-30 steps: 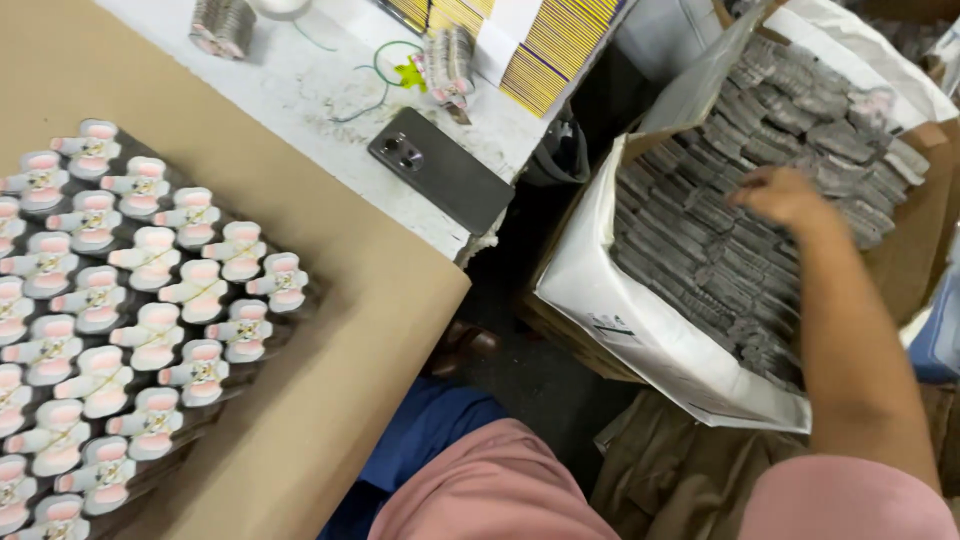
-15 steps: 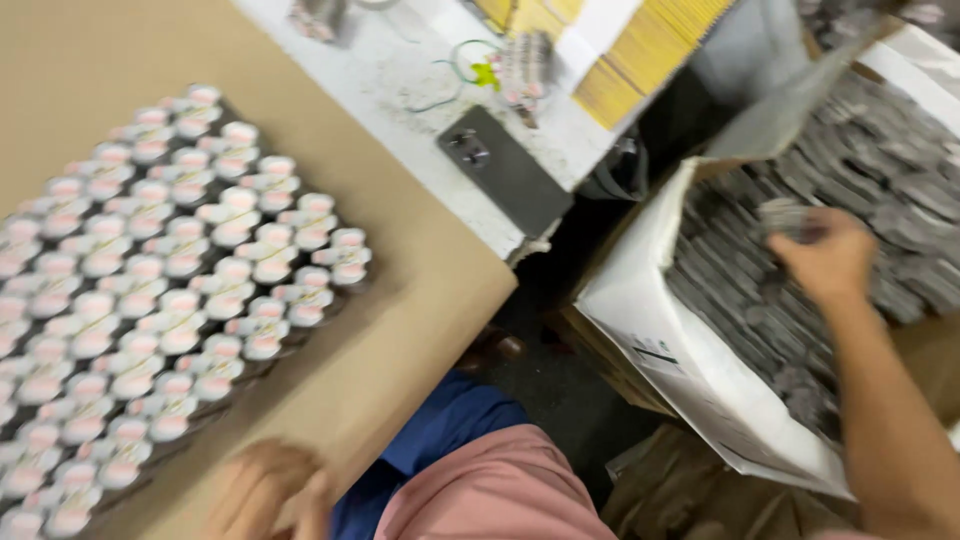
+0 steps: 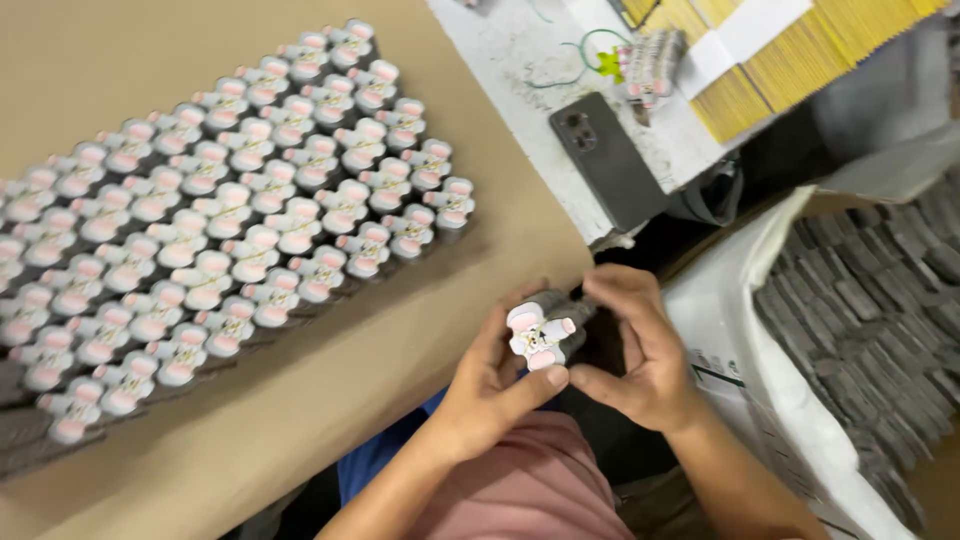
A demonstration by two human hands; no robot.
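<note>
Our right hand has left the box of grey pieces; now both hands, left hand too, grasp one cartoon-topped piece in their fingers beside the tabletop edge.

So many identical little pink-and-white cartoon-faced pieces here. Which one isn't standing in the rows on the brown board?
The pink-and-white figure piece pinched between the left hand and right hand, off the brown cardboard sheet edge; the others stand in rows.

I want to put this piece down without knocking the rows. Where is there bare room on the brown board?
Bare brown board lies between the packed figure rows and the near edge by the left hand; another strip lies beyond the rows. The white bench around the phone is crowded.
</note>
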